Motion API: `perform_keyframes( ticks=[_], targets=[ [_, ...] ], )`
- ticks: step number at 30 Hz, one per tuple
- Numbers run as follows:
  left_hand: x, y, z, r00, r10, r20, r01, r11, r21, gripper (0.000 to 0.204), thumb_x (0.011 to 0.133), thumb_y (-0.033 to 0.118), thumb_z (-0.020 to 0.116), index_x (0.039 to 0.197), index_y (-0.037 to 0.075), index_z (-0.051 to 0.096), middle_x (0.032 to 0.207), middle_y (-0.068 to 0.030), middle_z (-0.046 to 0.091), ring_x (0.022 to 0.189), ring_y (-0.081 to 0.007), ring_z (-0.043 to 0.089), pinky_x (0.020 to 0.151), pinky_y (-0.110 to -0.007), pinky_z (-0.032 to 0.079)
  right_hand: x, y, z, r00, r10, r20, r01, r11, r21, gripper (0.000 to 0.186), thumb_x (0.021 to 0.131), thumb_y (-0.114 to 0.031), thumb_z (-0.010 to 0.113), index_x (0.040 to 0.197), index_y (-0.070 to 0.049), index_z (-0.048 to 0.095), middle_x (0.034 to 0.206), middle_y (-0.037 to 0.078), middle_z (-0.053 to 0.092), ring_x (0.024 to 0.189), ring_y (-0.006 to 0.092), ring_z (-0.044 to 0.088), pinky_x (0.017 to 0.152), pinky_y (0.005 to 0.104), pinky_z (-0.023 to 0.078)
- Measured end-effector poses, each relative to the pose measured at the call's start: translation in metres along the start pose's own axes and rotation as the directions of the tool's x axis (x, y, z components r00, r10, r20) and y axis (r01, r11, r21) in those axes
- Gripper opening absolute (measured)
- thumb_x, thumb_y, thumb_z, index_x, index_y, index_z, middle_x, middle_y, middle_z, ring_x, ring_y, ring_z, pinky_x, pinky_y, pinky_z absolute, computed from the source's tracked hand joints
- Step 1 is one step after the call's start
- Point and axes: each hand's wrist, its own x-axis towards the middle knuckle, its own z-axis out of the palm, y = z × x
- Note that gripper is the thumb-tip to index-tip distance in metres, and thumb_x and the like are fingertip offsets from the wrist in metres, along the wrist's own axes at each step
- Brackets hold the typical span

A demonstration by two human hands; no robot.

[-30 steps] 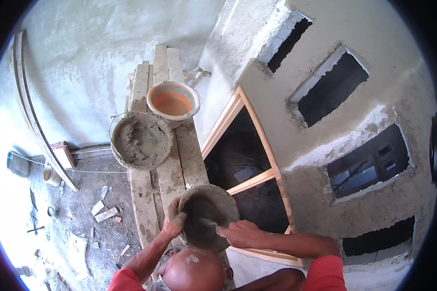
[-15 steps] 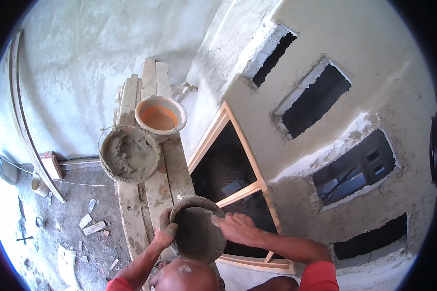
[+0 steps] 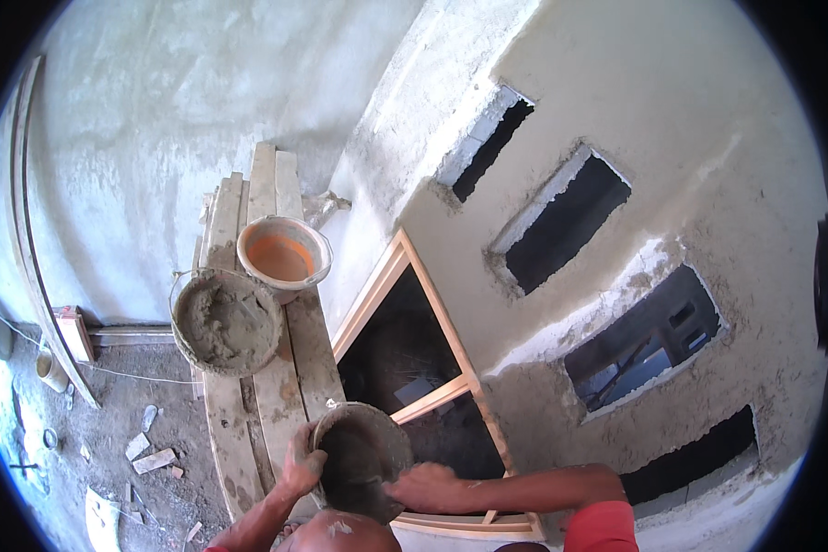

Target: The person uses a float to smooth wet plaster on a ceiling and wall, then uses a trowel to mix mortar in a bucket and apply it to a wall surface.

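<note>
A mortar-caked bucket (image 3: 368, 442) leans tilted at the near end of the plank platform, its mouth facing up toward me. My left hand (image 3: 304, 460) grips its left rim, thumb inside the edge. My right hand (image 3: 425, 488) is closed at the bucket's lower right, its fingers reaching inside the mouth; what it holds is hidden and blurred. Grey paste coats the bucket's inner wall. Farther along the planks stands a bucket full of wet mortar (image 3: 230, 322). Just behind it is an orange-lined bucket (image 3: 283, 256) with a pale rim.
Wooden planks (image 3: 276, 377) form the raised platform. To the right, a wooden frame (image 3: 442, 317) leans by a plastered wall (image 3: 672, 101) with several rough openings. Below on the left, the dirt floor holds broken tile pieces (image 3: 155, 460). A long board (image 3: 29, 221) leans against the far wall.
My right hand has moved from the bucket's upper right rim down and left into its mouth. My left hand stays on the rim. The whole view has shifted slightly.
</note>
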Motion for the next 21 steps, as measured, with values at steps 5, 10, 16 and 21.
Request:
perform_keyframes(
  ticks=[5,10,16,21],
  targets=[
    [-0.002,0.000,0.008,0.999,-0.028,0.018,0.029,0.997,-0.069,0.061,0.069,0.006,0.054,0.129,0.000,0.050,0.113,-0.0200,0.057,0.114,-0.0339,0.051,0.103,-0.040,0.037,-0.004,0.022,-0.045,0.931,0.129,-0.342,-0.174,0.979,-0.104,0.036,0.090,-0.015,0.049,0.123,-0.001,0.054,0.083,0.021,0.065,0.074,0.0357,0.069,0.059,0.0432,0.056],
    [-0.001,0.007,0.008,1.000,0.026,-0.001,-0.026,0.999,-0.035,0.057,0.070,0.003,0.051,0.126,-0.001,0.051,0.109,-0.0224,0.061,0.110,-0.0328,0.057,0.098,-0.038,0.041,0.046,0.022,-0.004,0.968,0.126,-0.216,-0.144,0.987,-0.070,0.022,0.084,-0.014,0.054,0.096,0.000,0.067,0.077,0.019,0.068,0.070,0.0331,0.070,0.058,0.0441,0.056],
    [-0.003,-0.004,0.010,0.998,0.053,0.034,-0.050,0.995,-0.091,0.055,0.071,0.003,0.051,0.126,-0.001,0.051,0.106,-0.0209,0.063,0.107,-0.0315,0.060,0.096,-0.038,0.043,0.047,0.028,-0.023,0.994,0.001,0.111,-0.004,1.000,0.023,0.017,0.075,-0.015,0.060,0.078,-0.004,0.073,0.082,0.019,0.071,0.079,0.0324,0.071,0.069,0.0442,0.057],
    [-0.002,-0.017,0.002,0.999,0.043,0.010,-0.043,0.999,-0.020,0.056,0.072,0.004,0.051,0.129,-0.001,0.050,0.108,-0.0204,0.063,0.109,-0.0303,0.058,0.098,-0.037,0.042,0.063,0.035,-0.035,0.863,0.061,0.501,-0.297,0.865,0.405,0.034,0.079,-0.020,0.060,0.106,0.000,0.067,0.073,0.013,0.066,0.060,0.0212,0.064,0.056,0.0374,0.053]
  ],
)
